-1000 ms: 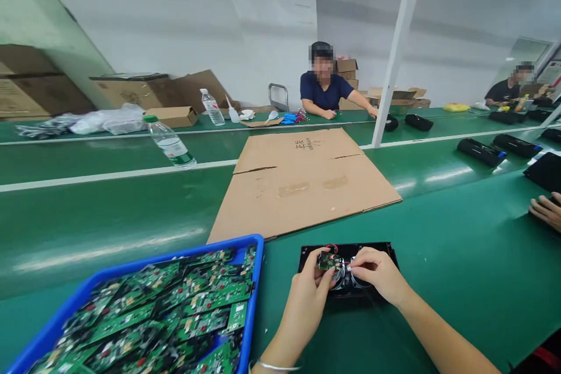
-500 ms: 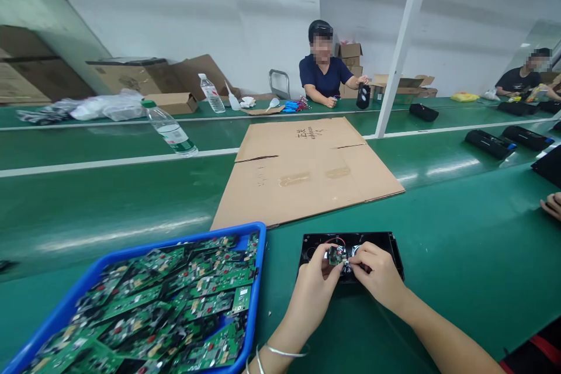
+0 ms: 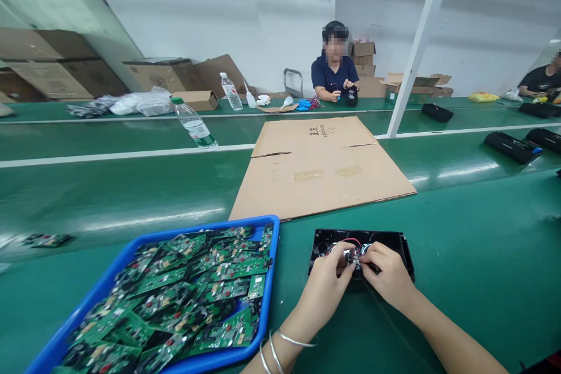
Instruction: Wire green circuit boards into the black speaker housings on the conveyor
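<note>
From my feed: left hand (image 3: pixel 329 276) has its thumb and fingers pinched on a small circuit board (image 3: pixel 349 257), mostly covered by those fingers. Board sits over the black housing (image 3: pixel 407 254), whose near middle is blocked by both hands. Right hand (image 3: pixel 388 274) has fingertips at the board's right side; can't tell if they grip anything, contact too small. Red wire (image 3: pixel 353 240) loops behind, ends unclear. Blue tray (image 3: pixel 272 269) of boards (image 3: pixel 175 298) on the left, cut off at bottom. Far-right co-worker (image 3: pixel 541 82) cropped by the frame edge.
</note>
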A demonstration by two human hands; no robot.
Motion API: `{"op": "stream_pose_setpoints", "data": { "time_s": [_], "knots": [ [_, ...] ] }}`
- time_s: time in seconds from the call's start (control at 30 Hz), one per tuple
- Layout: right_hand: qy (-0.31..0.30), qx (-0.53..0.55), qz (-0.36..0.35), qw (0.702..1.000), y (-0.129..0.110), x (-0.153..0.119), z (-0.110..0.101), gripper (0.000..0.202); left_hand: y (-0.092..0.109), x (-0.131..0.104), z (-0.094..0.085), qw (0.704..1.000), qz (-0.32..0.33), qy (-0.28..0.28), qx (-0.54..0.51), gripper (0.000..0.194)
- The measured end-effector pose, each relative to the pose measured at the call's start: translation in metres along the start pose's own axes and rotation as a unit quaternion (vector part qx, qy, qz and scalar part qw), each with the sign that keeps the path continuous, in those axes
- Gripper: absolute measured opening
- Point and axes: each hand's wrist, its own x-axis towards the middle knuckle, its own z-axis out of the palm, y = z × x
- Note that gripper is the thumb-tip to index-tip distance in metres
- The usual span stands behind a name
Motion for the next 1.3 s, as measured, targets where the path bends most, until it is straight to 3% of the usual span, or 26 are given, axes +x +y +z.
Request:
{"op": "stream_pose_setpoints", "data": {
  "time_s": [0.23,0.37,0.53,0.6,0.7,0.77,1.17,1.3],
  "knots": [
    [0.032,-0.075,-0.055,0.995,0.002,-0.003,0.007,0.019,0.000,0.002,-0.003,1.000,-0.019,0.008,0.003,0.025],
    [0.032,-0.096,-0.040,0.994,0.001,-0.003,0.007,0.021,0.000,0.002,-0.001,0.999,-0.039,0.005,-0.020,0.023],
    [0.009,-0.083,-0.069,0.994,0.002,-0.002,0.005,0.021,0.005,0.002,-0.003,0.999,-0.029,0.007,-0.035,0.021],
    [-0.008,-0.050,-0.046,0.998,0.001,-0.002,0.003,0.018,0.008,0.002,-0.006,1.000,-0.019,0.014,-0.015,0.020],
    [-0.027,0.011,0.061,0.998,0.000,-0.002,0.001,0.007,0.010,0.001,-0.009,1.000,0.007,0.005,0.021,0.018],
    [-0.045,0.045,0.116,0.991,-0.002,0.000,-0.002,0.022,0.012,0.001,-0.010,0.999,0.031,-0.011,0.030,0.018],
    [-0.047,0.077,0.119,0.989,-0.001,0.003,-0.003,0.021,0.004,0.003,-0.006,0.999,0.046,-0.013,-0.013,0.018],
    [-0.106,0.073,0.161,0.978,0.000,0.012,-0.015,0.019,0.008,0.002,-0.007,0.999,0.017,-0.029,-0.015,0.020]
  ]
}}
